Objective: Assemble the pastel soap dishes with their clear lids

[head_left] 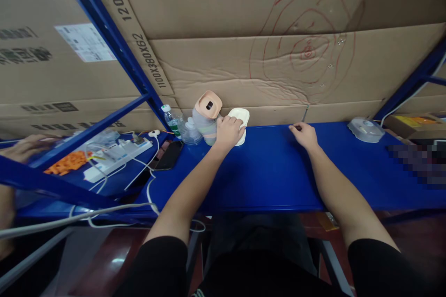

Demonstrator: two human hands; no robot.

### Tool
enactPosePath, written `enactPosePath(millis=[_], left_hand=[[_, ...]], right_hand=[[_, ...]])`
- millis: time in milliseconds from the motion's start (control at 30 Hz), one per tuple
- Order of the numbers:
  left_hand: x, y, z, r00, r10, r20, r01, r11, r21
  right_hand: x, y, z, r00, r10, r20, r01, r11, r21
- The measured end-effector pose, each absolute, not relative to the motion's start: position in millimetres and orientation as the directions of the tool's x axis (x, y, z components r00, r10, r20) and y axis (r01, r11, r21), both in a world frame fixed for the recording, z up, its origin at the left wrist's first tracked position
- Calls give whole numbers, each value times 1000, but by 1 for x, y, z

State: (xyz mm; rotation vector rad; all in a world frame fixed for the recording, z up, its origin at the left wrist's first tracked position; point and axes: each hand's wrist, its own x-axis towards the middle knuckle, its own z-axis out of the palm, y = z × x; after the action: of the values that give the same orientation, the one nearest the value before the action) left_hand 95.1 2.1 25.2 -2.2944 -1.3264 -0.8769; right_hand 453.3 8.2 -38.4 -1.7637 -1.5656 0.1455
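Observation:
My left hand point(230, 132) has its fingers curled over a cream rounded-square piece like a lid or shallow box point(241, 115). Right beside that hand stands a tilted stack of grey and pale containers point(206, 126), topped by a peach lid point(209, 104) with a dark slot. My right hand point(304, 135) is closed in a pinch above the blue table, to the right. From its fingers a thin, dark, pointed tool point(305, 113) sticks up towards the cardboard; its exact kind is too small to tell.
A water bottle point(170, 120), a clear container point(191, 133) and a phone point(169, 155) lie left of the stack. Beyond the blue post are a power strip point(118, 160), orange pieces point(69, 162) and another person's hand point(26, 146). A clear plastic box point(365, 130) stands right.

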Motion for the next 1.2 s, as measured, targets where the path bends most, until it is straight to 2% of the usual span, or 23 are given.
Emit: enactPosePath(millis=[200,367,467,600,700,767,867,1067,1200], left_hand=[[100,-5,14,330,645,689,897,-442,-15],[116,-5,21,465,631,621,850,-513,-116],[119,-1,25,524,678,515,839,-514,-177],[114,-1,25,509,718,476,855,-488,-178],[114,-5,21,464,730,503,875,-465,-133],[116,-9,20,437,744,505,888,-445,-112],[123,-15,21,392,775,496,911,-401,-93],[130,-23,27,298,812,503,948,-313,-56],[125,-21,27,289,805,519,947,-320,-30]], right_hand=[[444,9,-43,87,898,431,825,177,-536],[468,20,-36,159,827,539,827,186,-531],[505,22,-29,256,771,583,882,61,-468],[567,6,-37,467,674,573,874,-254,-413],[605,-12,-52,583,638,502,812,-431,-395],[618,-22,-59,654,645,395,753,-512,-412],[619,-29,-58,690,655,309,717,-559,-415],[608,-35,-49,704,519,485,709,-560,-429],[620,-38,-56,784,499,368,620,-605,-500]])
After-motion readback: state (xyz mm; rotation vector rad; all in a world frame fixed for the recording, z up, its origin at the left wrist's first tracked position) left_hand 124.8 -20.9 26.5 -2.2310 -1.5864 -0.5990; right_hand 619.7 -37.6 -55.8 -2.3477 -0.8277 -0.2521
